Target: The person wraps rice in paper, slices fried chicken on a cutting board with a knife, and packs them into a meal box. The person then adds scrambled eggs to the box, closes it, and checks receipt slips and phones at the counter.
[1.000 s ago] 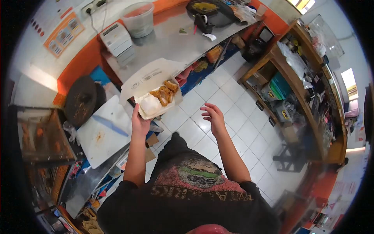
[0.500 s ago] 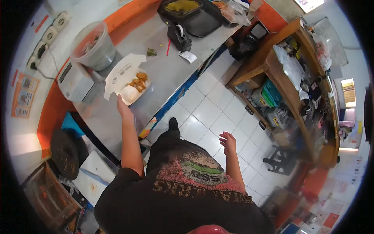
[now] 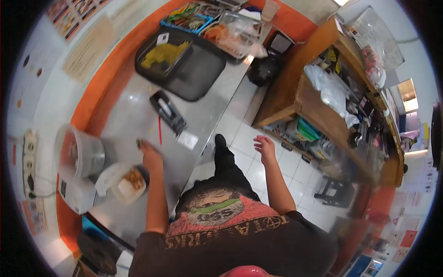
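Food box parked on the counter, left hand down at a green scrap

Largest first: the steel counter (image 3: 124,120) is stretched out beneath the left hand (image 3: 151,158), and a wooden shelf unit (image 3: 277,101) is seen beyond the right hand (image 3: 265,147). Well ahead of the left hand, a black tray (image 3: 203,76) is laid flat; out to that hand's left, a clear bucket (image 3: 87,154) is stood.

And here is the takeaway box (image 3: 137,196), set down just beside the left forearm! It is already filled, with a white mound and browned pieces seen inside; its lid (image 3: 109,179) is not yet closed.

A black tape dispenser (image 3: 167,113) is placed ahead of the left hand, with a white slip (image 3: 188,140) lying between the two hands and a red stick (image 3: 160,130) nearer the left.

Now the poses: the left arm is reached forward, palm down, the green scrap (image 3: 139,143) met at the fingertips; whether it is pinched or merely touched cannot be told. The hands are held well apart, the right raised beside the counter's edge, its fingers loosely curled and spread, with nothing seen held.
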### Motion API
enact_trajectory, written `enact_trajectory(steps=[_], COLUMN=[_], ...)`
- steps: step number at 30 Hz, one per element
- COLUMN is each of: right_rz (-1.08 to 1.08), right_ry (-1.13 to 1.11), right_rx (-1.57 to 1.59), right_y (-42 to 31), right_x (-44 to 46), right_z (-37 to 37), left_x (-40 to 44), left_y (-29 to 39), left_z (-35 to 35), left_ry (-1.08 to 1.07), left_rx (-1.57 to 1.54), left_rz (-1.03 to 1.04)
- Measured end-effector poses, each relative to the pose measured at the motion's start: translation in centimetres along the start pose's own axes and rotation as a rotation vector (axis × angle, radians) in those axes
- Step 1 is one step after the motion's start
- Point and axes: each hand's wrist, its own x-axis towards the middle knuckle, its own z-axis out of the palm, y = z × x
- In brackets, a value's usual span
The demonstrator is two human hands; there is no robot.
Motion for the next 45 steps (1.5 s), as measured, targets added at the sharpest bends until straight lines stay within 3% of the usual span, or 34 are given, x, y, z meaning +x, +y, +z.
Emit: enact_trajectory(steps=[1,3,7,8,10,12,13,15,16,17,18,19,20,23,26,29,30,32,33,35,37,38,40,41,43,44,45], right_rz=[-0.082,-0.259,-0.544,-0.594,-0.906,-1.025,-0.999,-0.521,-0.619,-0.716,-0.802,-0.786,-0.789,-0.771,-0.787,-0.839,-0.862,-0.881,-0.844,-0.726,-0.676,-0.536,-0.429,-0.345,-0.149,-0.148,-0.304], right_ry=[0.016,0.016,0.026,0.027,0.195,0.152,0.238,0.225,0.088,-0.062,-0.216,-0.27,-0.223,-0.153,-0.218,-0.337,-0.414,-0.538,-0.671,-0.974,-1.391,-1.592,-1.818,-1.922,-1.931,-1.927,-1.905], right_rx=[0.006,0.056,0.117,0.078,-0.219,-0.555,-0.65,-0.816,-0.846,-0.861,-0.86,-0.883,-0.858,-0.634,-0.474,-0.445,-0.42,-0.424,-0.424,-0.409,-0.601,-0.604,-0.508,-0.574,-0.479,-0.494,-0.539], right_y=[-3.3,-8.9,-23.0,-26.0,-31.0,-34.8,-36.0,-38.1,-38.7,-39.2,-39.8,-37.2,-38.4,-42.2,-44.5,-43.4,-42.2,-38.8,-36.9,-32.0,-28.0,-25.7,-19.3,-17.0,-11.3,-9.7,-8.5], right_x=[3.1,11.5,30.2,35.7,46.0,56.4,59.2,68.2,70.7,73.2,75.6,75.1,73.9,65.2,51.4,34.9,29.8,20.1,16.0,9.0,0.5,-2.8,-7.6,-9.9,-13.0,-13.7,-14.1], right_z=[1.5,3.3,7.8,8.7,11.5,12.9,14.1,15.3,14.9,14.4,13.9,18.7,18.2,20.2,21.2,24.0,24.6,26.1,26.5,27.6,30.2,31.9,34.1,35.6,38.2,39.2,40.2], left_x=[0.5,1.1,1.2,0.6,0.0,-0.9,-0.9,-2.8,-3.5,-3.6,-3.3,-4.7,-4.6,-4.7,-4.9,-4.4,-4.9,-5.8,-6.9,-7.5,-9.5,-9.8,-10.0,-10.5,-11.6,-12.2,-12.5], left_y=[0.6,0.2,2.0,3.0,5.4,7.4,8.4,9.6,9.5,9.4,10.7,10.9,10.1,7.9,3.8,0.0,-2.0,-6.3,-8.1,-8.8,-12.1,-12.9,-14.1,-15.3,-17.7,-18.0,-18.2], left_z=[0.1,0.8,0.1,0.0,0.0,-0.4,-0.6,-1.3,-1.4,-1.4,-3.2,-5.8,-6.7,-9.2,-10.4,-11.3,-11.0,-10.0,-10.0,-11.4,-11.3,-11.4,-11.7,-11.1,-10.1,-9.8,-9.8], left_ry=[-0.057,0.089,0.056,0.146,0.231,0.306,0.296,0.288,0.231,0.369,0.331,0.453,0.437,0.595,0.695,0.65,0.627,0.401,0.306,0.381,0.536,0.512,0.528,0.516,0.349,0.346,0.32], left_rx=[0.068,0.078,0.188,0.205,0.237,0.283,0.305,0.35,0.285,0.275,0.133,0.239,0.349,0.289,0.216,0.089,0.063,-0.31,-0.512,-0.599,-0.436,-0.456,-0.199,-0.216,-0.548,-0.56,-0.596], left_rz=[-0.075,0.022,-0.094,-0.116,-0.141,-0.271,-0.296,-0.3,-0.46,-0.368,-0.48,-0.54,-0.577,-0.597,-0.557,-0.601,-0.595,-0.492,-0.556,-0.543,-0.589,-0.585,-0.722,-0.725,-0.748,-0.754,-0.743])
